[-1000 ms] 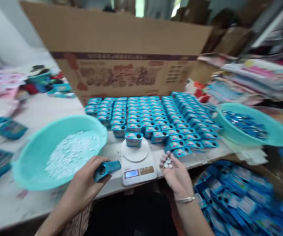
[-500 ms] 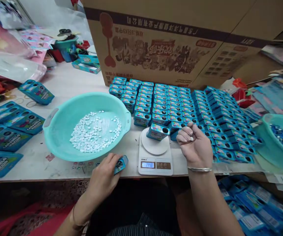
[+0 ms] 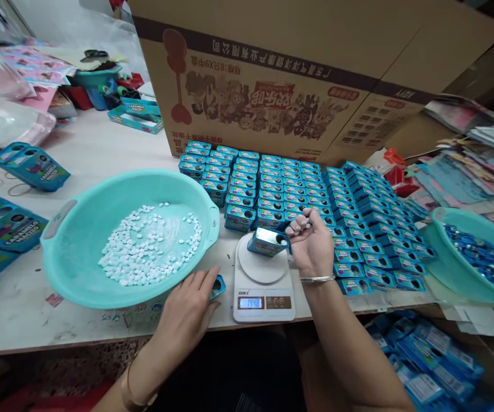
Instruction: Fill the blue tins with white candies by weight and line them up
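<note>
A white digital scale [image 3: 264,297] reads 144.8, and one blue tin [image 3: 267,242] stands on its round plate. My right hand [image 3: 313,243] is at the tin's right edge, palm up, fingers curled around small white candies. A white candy shows at the tin's opening. My left hand [image 3: 190,303] rests at the table edge, its fingers round a small blue tin [image 3: 218,287], mostly hidden behind them. To its upper left is the turquoise basin [image 3: 79,229] with many white candies [image 3: 143,252].
Rows of blue tins [image 3: 272,200] stand behind the scale, against a large cardboard box [image 3: 264,103]. More blue tins [image 3: 10,223] are at the left. A second turquoise basin [image 3: 439,252] with blue pieces sits at the right. Blue packs [image 3: 431,355] lie below the table.
My right hand has moved left to the tin on the scale, and a candy now shows at the tin's opening. My left hand covers more of its tin. The view has shifted.
</note>
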A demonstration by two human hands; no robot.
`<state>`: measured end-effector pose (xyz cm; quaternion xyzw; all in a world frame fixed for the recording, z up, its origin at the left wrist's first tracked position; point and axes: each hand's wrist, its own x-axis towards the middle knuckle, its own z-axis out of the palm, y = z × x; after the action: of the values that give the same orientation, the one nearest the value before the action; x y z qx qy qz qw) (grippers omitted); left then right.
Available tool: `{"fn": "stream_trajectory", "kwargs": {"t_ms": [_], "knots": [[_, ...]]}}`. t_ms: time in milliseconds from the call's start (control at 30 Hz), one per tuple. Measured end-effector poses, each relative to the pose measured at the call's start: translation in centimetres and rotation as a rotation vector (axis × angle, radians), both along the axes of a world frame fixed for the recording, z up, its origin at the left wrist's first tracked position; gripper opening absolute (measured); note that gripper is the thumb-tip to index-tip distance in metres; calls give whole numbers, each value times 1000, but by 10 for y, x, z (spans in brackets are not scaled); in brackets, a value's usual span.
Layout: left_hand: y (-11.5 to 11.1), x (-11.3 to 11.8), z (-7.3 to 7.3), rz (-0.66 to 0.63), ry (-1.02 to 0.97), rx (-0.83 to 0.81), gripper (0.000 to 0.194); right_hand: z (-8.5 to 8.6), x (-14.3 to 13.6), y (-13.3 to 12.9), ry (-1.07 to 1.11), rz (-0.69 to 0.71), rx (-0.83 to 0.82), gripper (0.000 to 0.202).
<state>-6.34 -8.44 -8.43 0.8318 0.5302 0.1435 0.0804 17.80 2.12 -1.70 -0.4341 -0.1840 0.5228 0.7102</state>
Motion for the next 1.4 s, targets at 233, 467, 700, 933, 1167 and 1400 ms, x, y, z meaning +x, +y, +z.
{"fn": "stream_trajectory", "kwargs": {"t_ms": [233, 467, 700, 933, 1167, 1400], "knots": [[-2, 2, -6, 19, -85, 54, 51, -6, -5, 1, -144, -16, 101, 27], [-4, -2, -7, 33, -116, 53, 48, -7, -8, -2, -209, -29, 147, 26], [-7, -5, -5, 54, -149, 58, 45, 6, 0, -1, -74, 9, 56, 29], [-13, -6, -3, 62, -160, 82, 46, 12, 17, -11, -121, 76, 16, 28], [-13, -6, -7, 67, -182, 119, 47, 3, 29, -22, -788, 264, 141, 38], [-12, -6, -12, 69, -189, 114, 46, 9, 36, -14, -1544, 437, 74, 30]]}}
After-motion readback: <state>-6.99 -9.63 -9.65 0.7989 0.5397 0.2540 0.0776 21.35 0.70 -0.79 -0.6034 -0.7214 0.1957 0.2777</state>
